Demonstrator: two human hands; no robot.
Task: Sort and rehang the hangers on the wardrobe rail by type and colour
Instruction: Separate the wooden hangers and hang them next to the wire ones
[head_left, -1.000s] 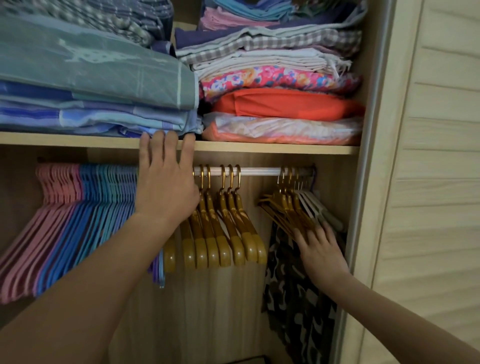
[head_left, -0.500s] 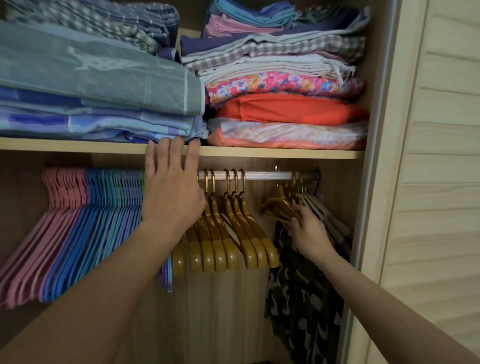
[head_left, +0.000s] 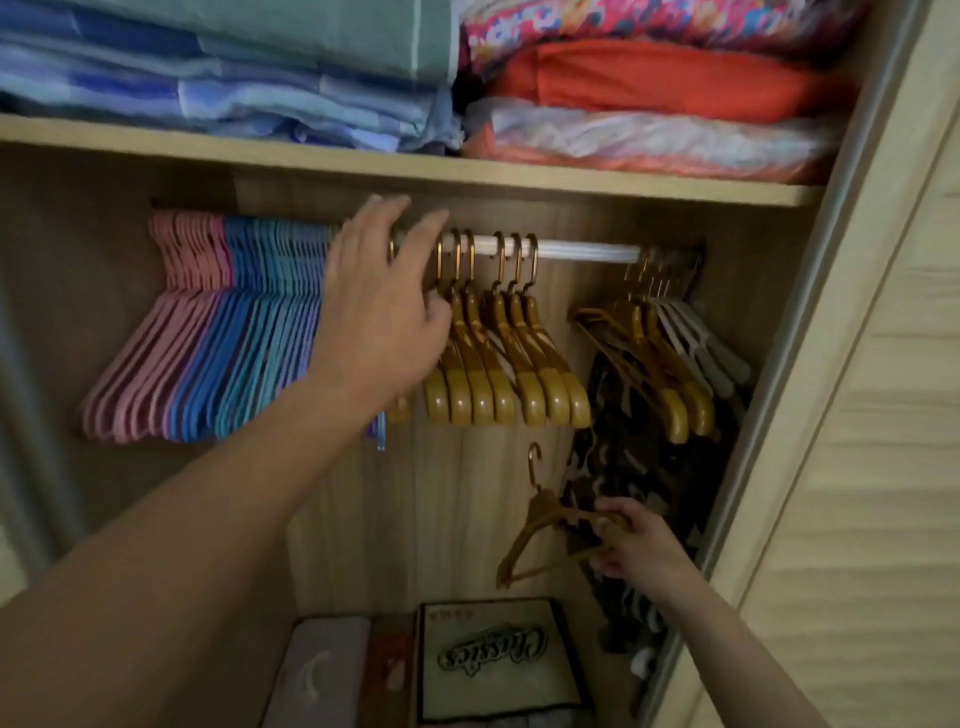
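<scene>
Pink hangers (head_left: 156, 343), blue hangers (head_left: 249, 338), golden-brown hangers (head_left: 498, 364), white rail (head_left: 587, 251).

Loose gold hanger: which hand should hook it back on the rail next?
Right, probably. The right hand already grips the loose gold hanger by one arm, hook up, below the bare stretch of rail. The left hand is busy at the hung gold hangers.

A right hand (head_left: 631, 545) grips a gold hanger (head_left: 540, 525) below the rail (head_left: 587, 250). The left hand (head_left: 379, 312) touches hung gold hangers (head_left: 509, 358).
</scene>
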